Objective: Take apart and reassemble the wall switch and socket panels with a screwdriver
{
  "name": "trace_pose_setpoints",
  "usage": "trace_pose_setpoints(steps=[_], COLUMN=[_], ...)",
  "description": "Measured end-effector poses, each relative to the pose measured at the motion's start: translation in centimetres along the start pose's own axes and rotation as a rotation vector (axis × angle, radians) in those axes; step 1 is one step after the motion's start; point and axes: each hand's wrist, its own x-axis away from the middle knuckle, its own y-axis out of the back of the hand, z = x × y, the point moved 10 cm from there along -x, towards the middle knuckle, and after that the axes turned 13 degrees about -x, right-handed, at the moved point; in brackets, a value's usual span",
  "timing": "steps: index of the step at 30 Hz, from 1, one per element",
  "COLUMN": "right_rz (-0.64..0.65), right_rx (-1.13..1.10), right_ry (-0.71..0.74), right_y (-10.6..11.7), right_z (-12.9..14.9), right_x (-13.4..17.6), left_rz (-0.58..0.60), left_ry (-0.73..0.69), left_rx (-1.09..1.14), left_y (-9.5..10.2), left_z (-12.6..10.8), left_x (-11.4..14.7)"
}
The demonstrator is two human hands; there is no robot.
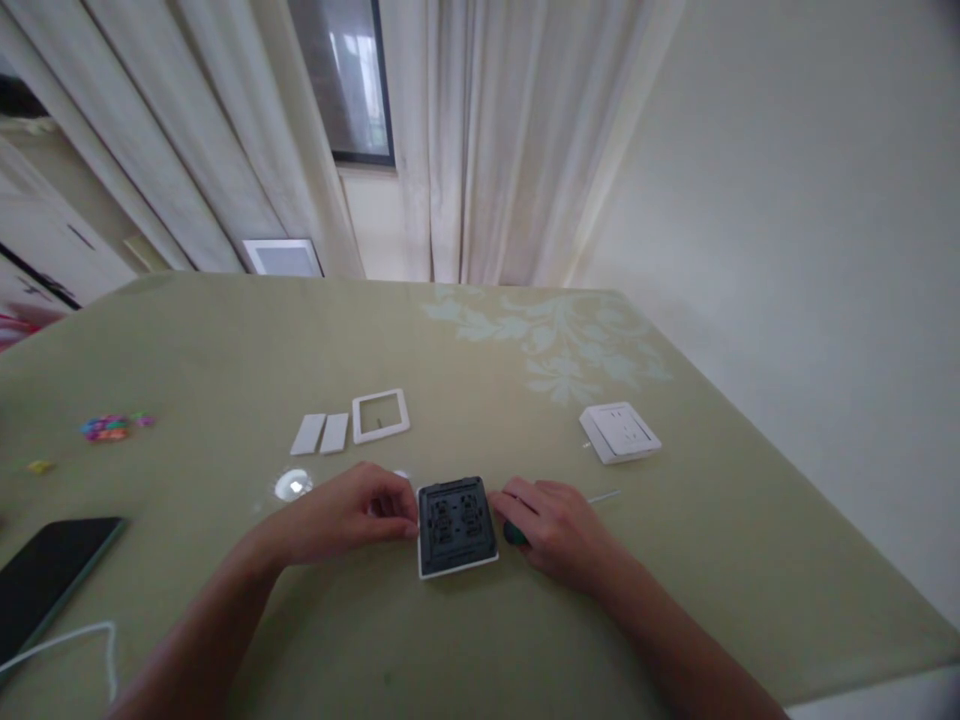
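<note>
A square wall switch (456,525) with a dark inner face and a white rim lies on the table in front of me. The curled fingers of my left hand (360,512) grip its left edge. At its right edge is my right hand (551,525), with the fingertips against or very close to the side. This hand is closed around a screwdriver with a dark green handle (514,534). The screwdriver's thin shaft (606,496) sticks out to the right behind the knuckles. Behind my left hand lie two white rocker plates (321,434) and an open white frame (381,416).
A white wall socket (621,432) sits to the right. On the left are small colourful pieces (112,427), a dark tablet or phone (52,575) and a white cable (90,628). Curtains (510,140) hang beyond the table (300,330); a wall (810,250) runs along its right.
</note>
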Motion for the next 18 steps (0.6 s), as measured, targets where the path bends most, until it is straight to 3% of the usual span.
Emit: trace_pose_setpoints(steps=[5, 10, 18], right_rz=[-0.002, -0.057, -0.109], right_rx=[-0.027, 0.099, 0.185], right_ry=[0.015, 0.099, 0.091], right_y=[-0.4, -0.1, 0.2], right_z=[0.3, 1.6, 2.5], right_x=[0.0, -0.2, -0.1], left_rz=[0.002, -0.008, -0.02], left_ry=[-0.002, 0.004, 0.008], left_rx=[0.012, -0.014, -0.004], left_y=[-0.2, -0.1, -0.5], left_z=[-0.1, -0.4, -0.1], left_x=[0.0, 0.0, -0.3])
